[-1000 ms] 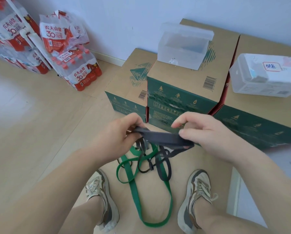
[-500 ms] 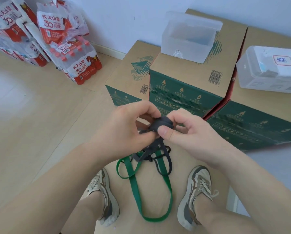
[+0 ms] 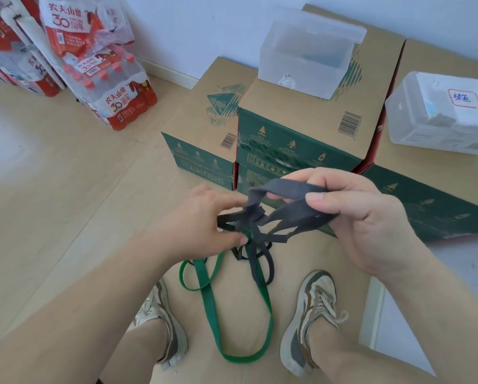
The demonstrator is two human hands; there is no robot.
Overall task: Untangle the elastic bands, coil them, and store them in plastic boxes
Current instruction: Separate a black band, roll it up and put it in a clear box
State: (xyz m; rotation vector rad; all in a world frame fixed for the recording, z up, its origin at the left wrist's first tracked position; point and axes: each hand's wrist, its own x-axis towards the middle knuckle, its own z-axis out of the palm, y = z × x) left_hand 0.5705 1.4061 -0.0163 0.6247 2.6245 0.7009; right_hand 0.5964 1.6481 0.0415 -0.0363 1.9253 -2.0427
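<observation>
Head view, 1 frame. Right hand (image 3: 354, 217) at center-right: fingers (image 3: 319, 199) curled through a loop of the grey band (image 3: 285, 189), thumb pressed on top of the strip, the loop raised. Left hand (image 3: 201, 220) at center-left: fingers (image 3: 240, 241) closed narrow on the knot, dark strands of the grey band running out from under them. Exact finger placement behind the hand: cannot tell. Green band (image 3: 208, 309) is caught in the same knot and hangs toward 6 o'clock in 1 long loop, its low end on the floor (image 3: 52, 203) between 2 shoes (image 3: 309, 314); a smaller green loop sits at 7 o'clock of the knot. At 1 o'clock, an open clear plastic box (image 3: 301, 73), lid tipped back, stands on a stacked cardboard carton (image 3: 296, 131). At 2 o'clock, a lidded plastic box (image 3: 437, 123) with a handwritten label rests on a lower carton. At 10 o'clock, shrink-wrapped bottle packs (image 3: 115, 90) stand against the wall.
</observation>
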